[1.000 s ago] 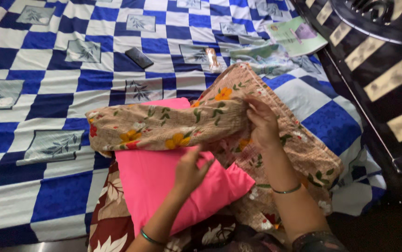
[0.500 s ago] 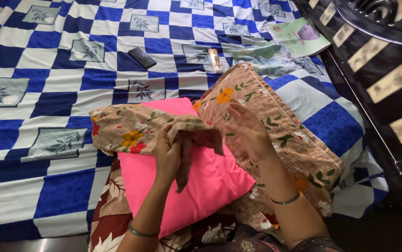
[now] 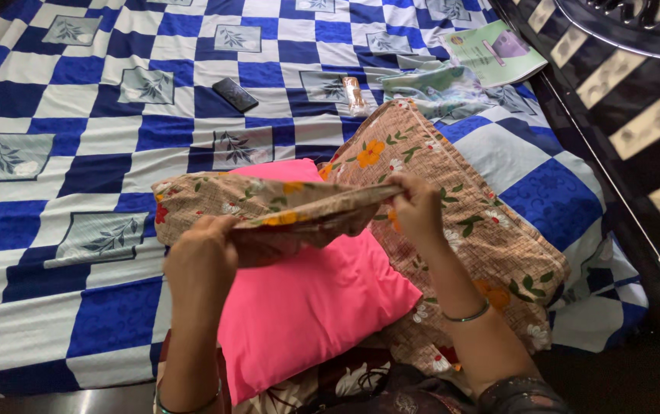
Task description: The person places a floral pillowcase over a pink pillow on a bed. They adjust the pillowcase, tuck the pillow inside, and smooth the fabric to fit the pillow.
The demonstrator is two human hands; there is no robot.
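Observation:
A pink pillow [image 3: 311,303] lies on the bed in front of me. Over its far end stretches a tan floral pillow cover [image 3: 284,207]. My left hand [image 3: 200,261] grips the cover's near edge at the left. My right hand [image 3: 416,207] pinches the same edge at the right, so the cloth is pulled taut between them above the pillow. A second pillow in a matching tan floral cover [image 3: 468,230] lies under my right forearm.
The bed wears a blue and white checked sheet [image 3: 85,138]. A dark phone [image 3: 234,94], a small wrapped packet [image 3: 355,96], a crumpled pale green cloth [image 3: 437,88] and a green booklet [image 3: 491,54] lie farther back. A dark carved headboard [image 3: 629,92] stands at the right.
My left hand slid left along the bunched cover. My right hand, open half a second ago, closed on the edge. The cover is now stretched between both hands.

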